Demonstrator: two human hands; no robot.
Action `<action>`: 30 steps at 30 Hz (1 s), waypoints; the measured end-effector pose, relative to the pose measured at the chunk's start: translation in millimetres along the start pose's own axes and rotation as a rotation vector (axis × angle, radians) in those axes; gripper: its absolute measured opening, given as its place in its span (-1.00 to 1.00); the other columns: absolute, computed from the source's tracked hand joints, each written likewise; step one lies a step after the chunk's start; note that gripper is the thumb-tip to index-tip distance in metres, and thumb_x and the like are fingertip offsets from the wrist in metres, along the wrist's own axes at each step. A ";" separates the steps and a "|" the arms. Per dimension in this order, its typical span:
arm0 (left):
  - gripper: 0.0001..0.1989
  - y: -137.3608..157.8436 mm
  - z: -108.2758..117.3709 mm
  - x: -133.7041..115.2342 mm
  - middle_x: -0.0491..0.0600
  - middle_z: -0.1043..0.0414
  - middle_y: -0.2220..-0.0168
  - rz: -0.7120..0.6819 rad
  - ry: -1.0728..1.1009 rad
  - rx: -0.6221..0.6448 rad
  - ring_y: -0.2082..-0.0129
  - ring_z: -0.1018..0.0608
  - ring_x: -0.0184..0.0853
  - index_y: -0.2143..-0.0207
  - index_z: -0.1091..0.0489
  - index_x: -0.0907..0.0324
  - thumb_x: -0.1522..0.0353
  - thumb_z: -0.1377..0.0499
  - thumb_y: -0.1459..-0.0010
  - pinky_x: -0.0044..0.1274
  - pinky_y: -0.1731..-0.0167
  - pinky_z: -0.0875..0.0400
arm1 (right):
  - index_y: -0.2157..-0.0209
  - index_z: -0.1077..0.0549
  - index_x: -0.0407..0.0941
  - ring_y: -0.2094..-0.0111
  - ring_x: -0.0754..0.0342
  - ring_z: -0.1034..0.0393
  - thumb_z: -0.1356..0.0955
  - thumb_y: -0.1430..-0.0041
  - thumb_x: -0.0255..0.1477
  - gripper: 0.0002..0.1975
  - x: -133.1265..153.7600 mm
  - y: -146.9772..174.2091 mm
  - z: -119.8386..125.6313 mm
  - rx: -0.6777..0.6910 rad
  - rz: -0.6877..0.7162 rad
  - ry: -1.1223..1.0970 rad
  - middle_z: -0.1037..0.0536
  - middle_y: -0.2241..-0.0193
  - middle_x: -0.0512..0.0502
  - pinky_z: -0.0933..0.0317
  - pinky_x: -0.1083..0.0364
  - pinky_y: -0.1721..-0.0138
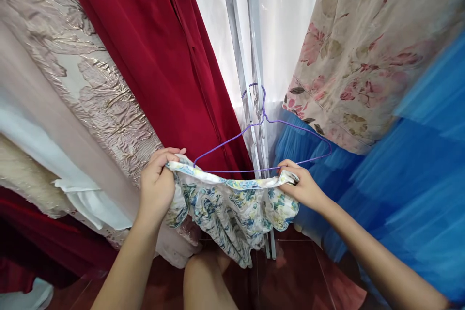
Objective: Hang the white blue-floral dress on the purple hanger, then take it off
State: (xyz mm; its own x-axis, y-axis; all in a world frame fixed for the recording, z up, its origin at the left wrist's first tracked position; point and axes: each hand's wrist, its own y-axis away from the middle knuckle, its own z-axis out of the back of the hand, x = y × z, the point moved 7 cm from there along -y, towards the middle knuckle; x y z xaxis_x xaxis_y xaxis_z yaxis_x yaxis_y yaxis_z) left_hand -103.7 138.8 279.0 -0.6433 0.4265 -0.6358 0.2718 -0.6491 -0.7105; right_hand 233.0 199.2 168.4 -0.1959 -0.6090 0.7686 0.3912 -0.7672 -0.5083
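Note:
Between my two hands hangs a small off-shoulder floral top (232,213), white with blue, green and yellow print and gathered fabric. My left hand (159,174) is closed on the left end of its upper band. The right end of the band is pinched in my right hand (300,184), fingers closed. A thin purple wire hanger (232,140) sits just behind and above the top, its hook at a grey metal rack post (254,68). The hanger's lower bar runs close along the band; my right fingers are near or touching it.
A long red dress (156,53) and an embossed pale pink garment (105,77) hang on the left. On the right hang a floral cream garment (337,68) and blue tulle (410,189). White fabric (290,19) hangs behind the post. Below lies a red tiled floor (294,271).

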 end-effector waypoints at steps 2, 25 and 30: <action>-0.83 -11.4 -7.6 4.7 -0.01 -0.52 0.17 0.005 -0.031 -0.037 0.04 -0.59 -0.23 0.48 -0.44 0.15 0.50 -0.08 -0.07 -0.31 -0.14 -0.42 | 0.48 -0.40 -0.11 0.26 0.04 -0.36 -0.35 -0.07 -0.61 -0.86 0.9 2.3 3.0 -0.008 -0.005 -0.011 -0.40 0.26 -0.04 -0.17 0.10 0.22; -0.83 -16.7 -105.8 -29.8 -0.05 -0.45 0.21 -0.057 -0.200 0.062 0.40 -0.47 -0.36 0.16 -0.38 0.13 0.43 -0.13 -0.17 -0.52 0.32 -0.35 | 0.48 -0.41 -0.11 -0.01 -0.11 -0.43 -0.34 -0.01 -0.68 -0.82 14.7 21.8 -1.3 -0.022 0.058 0.027 -0.49 0.01 -0.18 -0.27 0.04 0.07; -0.87 -11.3 -93.8 -12.9 -0.12 -0.49 0.43 -0.051 -0.137 0.016 0.49 -0.48 -0.40 0.31 -0.47 0.15 0.39 -0.11 -0.17 -0.57 0.40 -0.33 | 0.39 -0.52 -0.09 -0.03 -0.20 -0.41 -0.37 -0.06 -0.57 -0.89 20.7 40.1 52.6 -0.364 0.124 0.212 -0.42 -0.07 -0.25 -0.32 -0.08 0.06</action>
State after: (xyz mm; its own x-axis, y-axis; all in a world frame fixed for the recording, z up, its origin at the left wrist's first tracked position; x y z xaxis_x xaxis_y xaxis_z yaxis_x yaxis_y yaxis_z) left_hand -31.3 199.7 266.9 -0.7478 0.3699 -0.5512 0.2257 -0.6392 -0.7352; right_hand 291.9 166.5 184.3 -0.3628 -0.6997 0.6155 0.0886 -0.6834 -0.7246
